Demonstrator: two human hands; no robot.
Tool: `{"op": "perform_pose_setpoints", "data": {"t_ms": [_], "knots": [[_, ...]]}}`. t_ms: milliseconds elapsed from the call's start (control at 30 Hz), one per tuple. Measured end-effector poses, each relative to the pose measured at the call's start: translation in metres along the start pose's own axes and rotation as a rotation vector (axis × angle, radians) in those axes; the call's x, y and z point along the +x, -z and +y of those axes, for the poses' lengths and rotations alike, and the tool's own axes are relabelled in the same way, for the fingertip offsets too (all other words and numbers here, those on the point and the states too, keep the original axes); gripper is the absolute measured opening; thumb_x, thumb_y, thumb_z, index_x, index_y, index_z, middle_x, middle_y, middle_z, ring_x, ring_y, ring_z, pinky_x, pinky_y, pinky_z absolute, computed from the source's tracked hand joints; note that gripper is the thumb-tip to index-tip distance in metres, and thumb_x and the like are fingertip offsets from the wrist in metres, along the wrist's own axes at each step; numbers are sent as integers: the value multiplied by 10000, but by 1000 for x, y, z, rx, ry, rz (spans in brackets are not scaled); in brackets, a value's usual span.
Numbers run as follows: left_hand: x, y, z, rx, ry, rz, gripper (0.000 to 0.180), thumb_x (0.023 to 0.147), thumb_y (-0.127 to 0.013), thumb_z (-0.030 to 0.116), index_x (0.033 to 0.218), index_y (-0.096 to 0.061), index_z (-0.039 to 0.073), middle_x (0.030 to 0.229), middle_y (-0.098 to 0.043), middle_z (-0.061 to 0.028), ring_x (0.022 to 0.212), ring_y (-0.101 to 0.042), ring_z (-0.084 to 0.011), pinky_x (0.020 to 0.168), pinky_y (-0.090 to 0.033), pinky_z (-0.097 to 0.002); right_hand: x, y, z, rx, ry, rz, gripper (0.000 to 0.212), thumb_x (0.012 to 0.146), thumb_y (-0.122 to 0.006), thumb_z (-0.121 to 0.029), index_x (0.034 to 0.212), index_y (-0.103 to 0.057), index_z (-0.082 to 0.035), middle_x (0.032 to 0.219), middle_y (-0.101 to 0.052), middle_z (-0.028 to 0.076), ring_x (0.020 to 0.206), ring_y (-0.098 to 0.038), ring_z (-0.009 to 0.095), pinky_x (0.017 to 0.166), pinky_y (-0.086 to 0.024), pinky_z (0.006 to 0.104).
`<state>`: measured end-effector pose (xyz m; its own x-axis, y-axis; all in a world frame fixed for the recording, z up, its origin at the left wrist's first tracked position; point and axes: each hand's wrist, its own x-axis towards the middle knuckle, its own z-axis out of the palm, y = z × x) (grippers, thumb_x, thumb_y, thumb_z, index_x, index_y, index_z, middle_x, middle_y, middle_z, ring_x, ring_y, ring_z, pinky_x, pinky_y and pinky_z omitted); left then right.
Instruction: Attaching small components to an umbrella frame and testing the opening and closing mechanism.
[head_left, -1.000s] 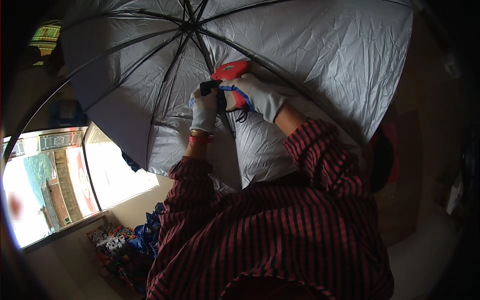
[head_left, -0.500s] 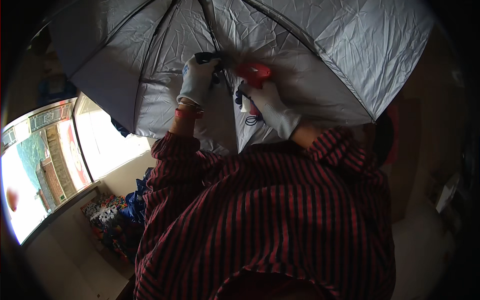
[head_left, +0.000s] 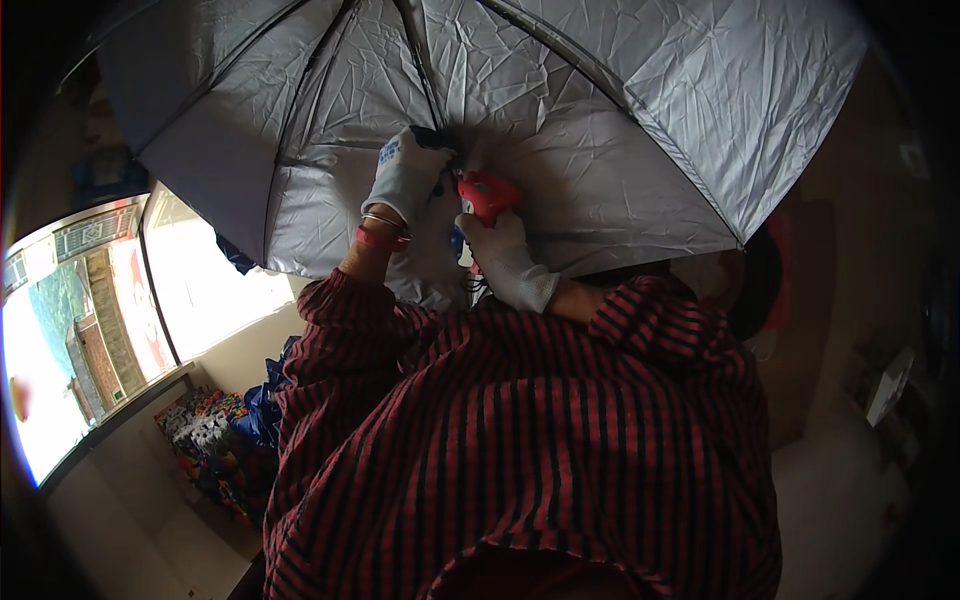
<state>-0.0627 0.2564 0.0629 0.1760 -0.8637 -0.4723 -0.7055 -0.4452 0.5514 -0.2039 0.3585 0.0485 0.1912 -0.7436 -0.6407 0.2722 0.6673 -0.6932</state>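
An open umbrella with a crinkled silver underside spreads before me, its dark ribs running toward the top. My left hand, in a whitish glove with dark fingertips, closes on a black part at the lower end of a dark rib; the fingers mostly hide its shape. Just right of it, my right hand, also gloved, grips a red gun-shaped hand tool. The tool's front points at the spot by my left fingers. A bit of blue and a dark loop show below the right hand.
At the left, a bright window stands over a sill. Below it lies a pile of colourful patterned fabric beside dark blue cloth. A dark round shape is at the right, past the umbrella's edge.
My right hand has moved left and down with the red tool, now close to my left hand. My left hand has shifted slightly right and down, its fingers turned over the black part.
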Motion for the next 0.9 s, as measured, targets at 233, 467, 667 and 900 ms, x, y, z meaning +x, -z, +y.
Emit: {"op": "perform_pose_setpoints", "data": {"t_ms": [233,467,667,900], "knots": [[10,-5,-3,70,-57,96,306,792,-685,202,936,-614,-59,708,-681,-157,644,-696,-259,596,-545,-358,11,4,8,29,-62,-44,205,869,-635,-174,1008,-534,-62,739,-559,21,581,-572,124,508,-472,298],[16,4,4,6,-178,-19,206,812,-642,119,913,-618,-59,705,-676,-154,555,-676,-238,522,-533,-349,21,25,17,374,-135,-195,234,858,-709,-197,1023,-605,-66,861,-647,19,731,-653,143,641,-541,312],[32,1,-8,-191,-118,-105,222,808,-653,117,942,-618,-57,730,-681,-162,539,-665,-224,505,-528,-339,30,29,11,406,-256,-191,245,852,-711,-179,1045,-611,-65,881,-665,40,718,-658,152,642,-554,318],[9,5,22,126,-222,46,322,764,-669,181,1017,-634,-15,823,-674,-160,696,-685,-254,607,-552,-361,42,32,-2,281,-278,-70,323,830,-734,-216,1063,-580,-54,882,-646,58,688,-644,173,554,-535,342]]}}
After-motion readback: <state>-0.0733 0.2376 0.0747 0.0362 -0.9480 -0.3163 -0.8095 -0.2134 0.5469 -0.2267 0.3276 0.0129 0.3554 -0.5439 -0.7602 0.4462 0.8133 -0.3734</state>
